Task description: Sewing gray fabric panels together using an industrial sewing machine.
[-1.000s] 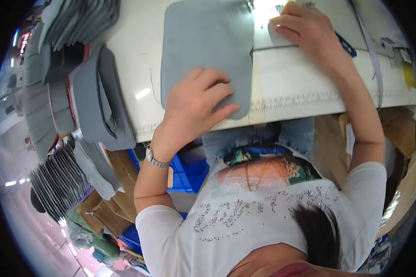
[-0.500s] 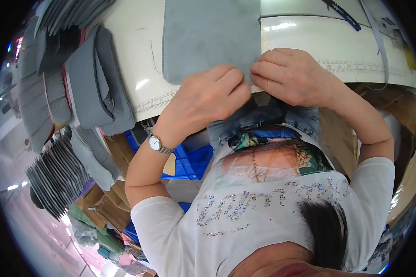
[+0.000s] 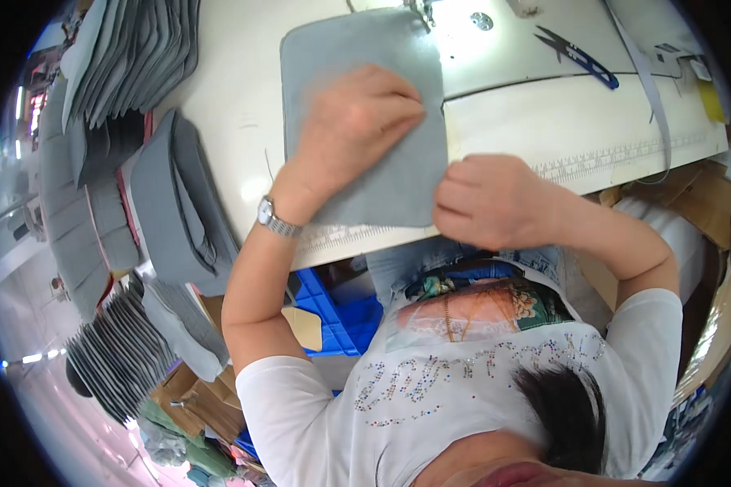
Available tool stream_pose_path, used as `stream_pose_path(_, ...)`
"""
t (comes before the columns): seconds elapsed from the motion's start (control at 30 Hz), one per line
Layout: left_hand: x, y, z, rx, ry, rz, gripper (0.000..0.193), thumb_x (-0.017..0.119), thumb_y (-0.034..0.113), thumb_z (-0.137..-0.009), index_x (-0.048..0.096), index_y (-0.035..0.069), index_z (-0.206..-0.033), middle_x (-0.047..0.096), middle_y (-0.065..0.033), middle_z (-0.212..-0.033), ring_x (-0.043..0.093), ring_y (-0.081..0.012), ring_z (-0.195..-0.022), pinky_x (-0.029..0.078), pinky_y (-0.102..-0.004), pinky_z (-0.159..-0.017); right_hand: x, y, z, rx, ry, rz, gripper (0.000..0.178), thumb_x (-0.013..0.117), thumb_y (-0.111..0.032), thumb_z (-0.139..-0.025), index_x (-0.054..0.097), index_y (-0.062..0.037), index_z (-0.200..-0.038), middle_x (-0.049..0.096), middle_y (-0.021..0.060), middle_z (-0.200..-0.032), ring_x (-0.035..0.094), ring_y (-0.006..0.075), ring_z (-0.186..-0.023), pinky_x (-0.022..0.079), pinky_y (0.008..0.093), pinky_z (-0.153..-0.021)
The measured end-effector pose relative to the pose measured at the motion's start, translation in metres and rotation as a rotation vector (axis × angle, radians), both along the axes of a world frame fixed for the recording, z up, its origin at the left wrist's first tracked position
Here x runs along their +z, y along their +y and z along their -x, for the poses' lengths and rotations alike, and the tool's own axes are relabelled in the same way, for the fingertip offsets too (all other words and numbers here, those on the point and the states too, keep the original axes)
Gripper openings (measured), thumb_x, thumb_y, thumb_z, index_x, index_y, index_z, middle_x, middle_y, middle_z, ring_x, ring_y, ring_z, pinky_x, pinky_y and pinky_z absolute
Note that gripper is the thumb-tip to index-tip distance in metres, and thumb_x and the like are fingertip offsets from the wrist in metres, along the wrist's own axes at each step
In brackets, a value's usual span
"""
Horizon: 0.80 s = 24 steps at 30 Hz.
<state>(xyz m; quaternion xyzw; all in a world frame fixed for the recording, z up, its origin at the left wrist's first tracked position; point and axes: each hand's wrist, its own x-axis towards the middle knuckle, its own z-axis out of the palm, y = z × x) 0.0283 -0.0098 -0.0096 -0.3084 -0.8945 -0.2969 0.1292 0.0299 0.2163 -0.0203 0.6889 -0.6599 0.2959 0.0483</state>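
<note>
A grey, round-cornered fabric panel lies flat on the white sewing table. Its far right edge reaches the metal presser-foot parts of a sewing machine. My left hand is over the middle of the panel, slightly smeared, with thumb and fingers pressed together; whatever it pinches is too small to see. At the panel's near right corner, my right hand has its fingers curled in against the edge. Its fingertips are hidden, so I cannot tell what is between them.
Blue-handled thread snips lie at the far right, beside a hanging pale strip. Folded grey pieces and a stack of grey panels crowd the left side. Below the table edge stands a blue crate.
My left hand has left the panel's near edge and moved away from me over its middle. My right hand stays by the near right corner. The view has shifted, showing more table.
</note>
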Motion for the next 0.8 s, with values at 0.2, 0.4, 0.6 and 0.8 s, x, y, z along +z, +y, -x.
stream_pose_path(0.2,-0.002,0.009,0.004,-0.092,-0.013,0.028,0.015,0.077,0.005,-0.072,0.072,0.005,-0.086,0.070,-0.0043,-0.096,0.066,-0.0236,-0.088,0.051,-0.0350,-0.072,0.004,0.004,-0.002,-0.072,0.103,0.020,0.012,0.060,-0.018,-0.065,0.054,-0.0085,-0.065,0.048,0.0013,-0.069,0.051,0.0170,-0.070,0.043,0.0264,-0.057)
stream_pose_path(0.4,0.000,0.007,-0.002,-0.098,0.011,0.097,0.024,0.078,0.014,-0.073,0.072,0.009,-0.096,0.069,-0.0015,-0.106,0.065,-0.0222,-0.096,0.049,-0.0346,-0.076,0.015,0.009,-0.002,-0.031,0.089,-0.079,0.021,0.060,-0.016,-0.059,0.061,-0.0029,-0.076,0.053,0.0044,-0.075,0.053,0.0176,-0.069,0.045,0.0266,-0.058)
stream_pose_path(0.6,0.004,0.012,-0.004,-0.108,-0.076,0.149,0.029,0.077,0.022,-0.075,0.071,0.011,-0.101,0.067,0.0004,-0.112,0.062,-0.0212,-0.102,0.047,-0.0354,-0.079,0.023,0.024,0.003,-0.009,0.140,-0.181,0.022,0.060,-0.015,-0.059,0.061,-0.0026,-0.077,0.053,0.0040,-0.077,0.054,0.0167,-0.072,0.045,0.0262,-0.059)
stream_pose_path(0.8,0.001,0.021,0.004,-0.065,-0.061,0.184,0.031,0.075,0.022,-0.077,0.067,0.010,-0.105,0.065,-0.0006,-0.115,0.060,-0.0215,-0.104,0.046,-0.0359,-0.083,0.023,0.033,0.018,-0.041,0.080,-0.204,0.020,0.062,-0.014,-0.060,0.062,-0.0048,-0.078,0.053,0.0027,-0.080,0.057,0.0162,-0.075,0.048,0.0270,-0.061)
